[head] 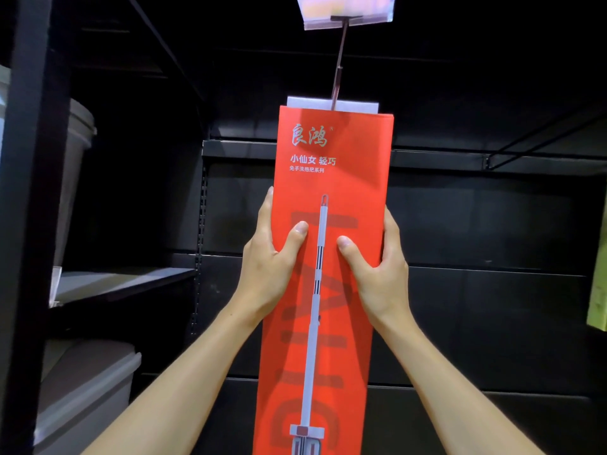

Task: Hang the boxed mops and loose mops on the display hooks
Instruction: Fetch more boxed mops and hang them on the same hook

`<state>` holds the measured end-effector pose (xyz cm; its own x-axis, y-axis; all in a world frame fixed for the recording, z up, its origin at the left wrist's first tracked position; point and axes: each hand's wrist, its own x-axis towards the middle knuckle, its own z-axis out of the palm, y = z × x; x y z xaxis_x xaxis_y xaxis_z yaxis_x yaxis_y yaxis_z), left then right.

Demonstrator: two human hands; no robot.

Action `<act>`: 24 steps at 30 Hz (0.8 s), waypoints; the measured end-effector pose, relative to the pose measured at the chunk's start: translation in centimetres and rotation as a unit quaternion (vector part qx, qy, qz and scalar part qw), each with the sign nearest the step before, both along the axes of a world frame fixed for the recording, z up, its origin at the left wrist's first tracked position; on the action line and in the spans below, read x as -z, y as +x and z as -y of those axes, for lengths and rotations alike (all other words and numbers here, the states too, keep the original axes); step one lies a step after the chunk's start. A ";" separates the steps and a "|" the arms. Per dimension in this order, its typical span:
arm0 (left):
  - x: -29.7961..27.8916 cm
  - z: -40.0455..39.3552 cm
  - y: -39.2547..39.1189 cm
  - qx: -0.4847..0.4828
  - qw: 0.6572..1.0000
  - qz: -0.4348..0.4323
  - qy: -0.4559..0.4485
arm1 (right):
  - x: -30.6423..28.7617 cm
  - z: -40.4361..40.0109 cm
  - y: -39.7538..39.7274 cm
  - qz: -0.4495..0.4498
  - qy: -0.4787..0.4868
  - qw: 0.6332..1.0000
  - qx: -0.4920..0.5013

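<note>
A tall red mop box (331, 178) with a mop picture and white lettering stands upright in front of me. My left hand (269, 261) grips its left edge, thumb across the front. My right hand (377, 267) grips the right edge the same way. A white tab (354, 105) sticks up behind the box's top. A thin display hook (340, 65) runs from that tab toward me and ends in a clear price-tag holder (345, 11) overhead. Whether the tab hangs on the hook I cannot tell. No loose mops are in view.
Dark slotted back panels (476, 224) fill the wall behind. Another bare hook arm (538, 139) juts out at the right. On the left, shelves (124, 280) hold a grey bucket (77, 165) and a grey lidded bin (88, 389). A green item (597, 297) shows at the right edge.
</note>
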<state>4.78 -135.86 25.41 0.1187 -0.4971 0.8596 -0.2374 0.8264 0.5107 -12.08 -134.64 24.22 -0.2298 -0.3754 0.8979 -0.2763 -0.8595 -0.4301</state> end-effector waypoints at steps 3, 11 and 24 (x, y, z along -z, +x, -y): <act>0.1 0.8 -0.1 0.004 1.000 -0.011 0.006 | 0.0 0.7 -0.3 0.002 0.006 1.000 0.001; 0.4 1.5 -0.4 0.023 1.000 -0.014 0.005 | 0.2 1.7 -0.8 0.016 0.017 1.000 -0.004; 1.4 0.3 0.6 0.000 0.998 0.039 0.045 | 0.6 0.0 -1.5 -0.050 0.071 0.996 0.033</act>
